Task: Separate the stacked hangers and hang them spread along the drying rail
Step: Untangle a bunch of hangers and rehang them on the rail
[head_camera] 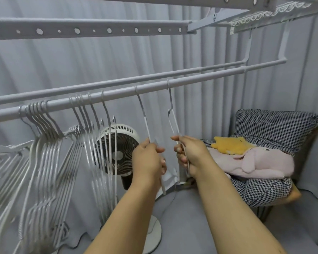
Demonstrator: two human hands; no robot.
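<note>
A pale grey drying rail runs from lower left up to the right. A tight bunch of white wire hangers hangs at its left end, and a looser group of several hangers sits just right of that. Two single hangers hang apart further right. My left hand grips the left single hanger by its shoulder. My right hand grips the right single hanger, whose hook sits on the rail. The lower parts of both hangers are hidden behind my hands.
A second rail runs parallel behind the first, with a perforated rack bar overhead. A standing fan is behind the hangers. At right, a checked chair holds a pink plush and a yellow plush. Grey curtains surround everything.
</note>
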